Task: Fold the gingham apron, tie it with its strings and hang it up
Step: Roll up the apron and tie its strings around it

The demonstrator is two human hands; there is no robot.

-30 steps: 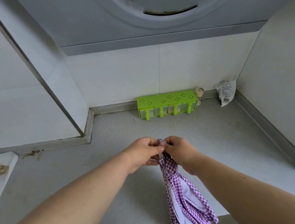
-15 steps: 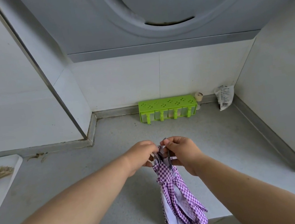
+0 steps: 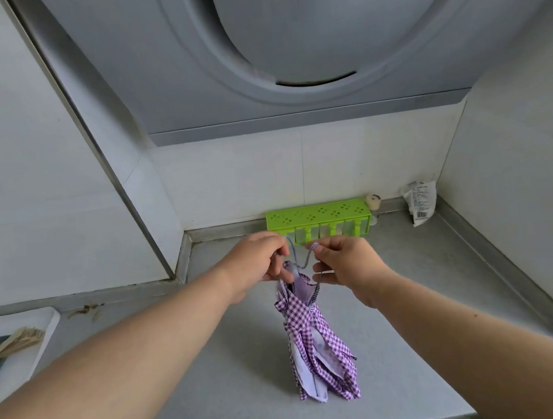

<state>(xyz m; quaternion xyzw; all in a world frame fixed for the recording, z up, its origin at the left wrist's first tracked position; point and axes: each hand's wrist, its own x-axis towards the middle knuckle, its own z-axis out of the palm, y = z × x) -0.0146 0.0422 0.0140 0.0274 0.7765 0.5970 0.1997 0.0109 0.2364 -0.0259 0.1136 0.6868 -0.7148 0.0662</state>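
The purple-and-white gingham apron (image 3: 315,346) hangs as a narrow folded bundle above the grey counter (image 3: 399,298). Its thin grey string loop (image 3: 303,258) sags in a U between my hands. My left hand (image 3: 260,261) pinches the left end of the loop just above the bundle's top. On the other side, my right hand (image 3: 346,260) pinches the right end, with a second strand running under its fingers. Both hands are just in front of the green hook rack (image 3: 319,220) against the back wall.
A range hood (image 3: 301,44) fills the upper view. A small plastic packet (image 3: 420,201) and a little roll (image 3: 374,201) lean at the back wall right of the rack. A white tray with wooden utensils (image 3: 11,346) lies at the left. Tiled walls close both sides.
Both hands have lifted the bundle higher and farther back, toward the green rack. They have moved apart, so the string loop now shows between them. The view has tilted upward.
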